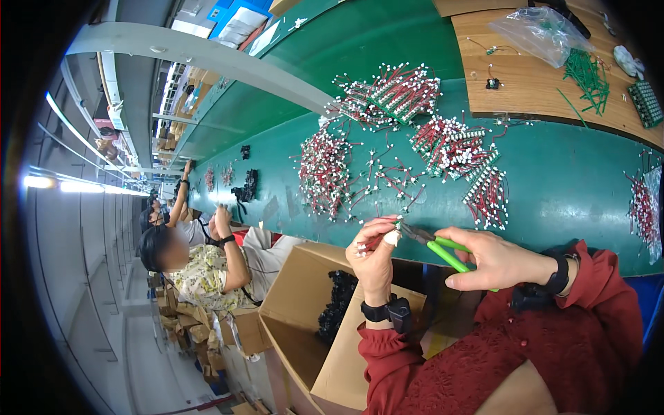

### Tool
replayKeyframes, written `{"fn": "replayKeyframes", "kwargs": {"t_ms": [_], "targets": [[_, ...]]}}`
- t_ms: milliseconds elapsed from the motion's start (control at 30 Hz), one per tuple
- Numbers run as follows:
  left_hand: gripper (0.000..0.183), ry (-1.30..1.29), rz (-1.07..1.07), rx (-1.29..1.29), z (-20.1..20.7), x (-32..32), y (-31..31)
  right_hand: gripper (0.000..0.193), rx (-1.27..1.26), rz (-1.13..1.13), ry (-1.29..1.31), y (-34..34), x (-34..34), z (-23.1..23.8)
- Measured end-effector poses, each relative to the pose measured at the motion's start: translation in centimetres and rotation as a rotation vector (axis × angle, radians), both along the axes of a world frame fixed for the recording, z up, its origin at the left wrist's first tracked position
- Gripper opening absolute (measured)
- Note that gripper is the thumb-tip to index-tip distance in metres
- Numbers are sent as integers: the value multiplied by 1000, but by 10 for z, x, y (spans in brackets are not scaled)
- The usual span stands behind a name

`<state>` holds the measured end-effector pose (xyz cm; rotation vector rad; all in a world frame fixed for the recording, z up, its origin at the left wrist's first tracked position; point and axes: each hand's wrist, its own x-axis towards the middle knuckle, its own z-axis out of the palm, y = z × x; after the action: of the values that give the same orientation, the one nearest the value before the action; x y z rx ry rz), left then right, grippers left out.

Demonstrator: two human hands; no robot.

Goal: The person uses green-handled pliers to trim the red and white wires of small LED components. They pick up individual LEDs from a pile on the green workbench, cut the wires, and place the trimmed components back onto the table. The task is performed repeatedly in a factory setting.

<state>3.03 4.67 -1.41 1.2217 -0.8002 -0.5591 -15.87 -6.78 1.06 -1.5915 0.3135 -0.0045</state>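
Observation:
My left hand (375,266) is closed, pinching a small circuit board with red wires (371,244) at the bench's front edge. One fingertip wears a pale cover (393,238). My right hand (492,257) grips green-handled pliers (448,256). Their grey jaws meet the work at my left fingertips; whether they bite on it I cannot tell. Beyond my hands, loose wired boards (394,174) lie scattered on the green bench (266,207). A heap of red-wired pieces (324,169) lies to their left. Joined board panels with red wires (453,146) lie behind and to the right.
Below the bench stands an open cardboard box (297,297) with black parts (337,304) inside. A wooden board (515,86) at far right bears green strips (588,76) and a clear bag (536,31). A grey post (207,59) crosses the bench. Co-workers (211,277) sit at left.

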Motion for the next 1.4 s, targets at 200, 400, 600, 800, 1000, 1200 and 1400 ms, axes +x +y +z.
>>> {"fn": "replayKeyframes", "kwargs": {"t_ms": [200,400,600,800,1000,1200,1400], "targets": [[13,-140,-27,106,13,0,3,54,-82,35,-1,-7,-5,2],[13,582,-128,-199,-14,9,-1,46,1105,48,-103,-8,-1,7],[16,234,16,64,0,-3,-8,63,271,-67,-114,1,6,-15],[16,-90,-10,87,1,-1,-4,63,-133,-54,-45,-1,-2,-6],[16,-260,-34,54,7,0,0,59,-95,-49,-68,-2,-9,-1],[15,-253,-35,21,5,1,-1,56,-159,-72,-56,-4,-11,1],[12,85,-177,-160,-2,6,6,48,737,166,-96,-6,-8,-4]]}}
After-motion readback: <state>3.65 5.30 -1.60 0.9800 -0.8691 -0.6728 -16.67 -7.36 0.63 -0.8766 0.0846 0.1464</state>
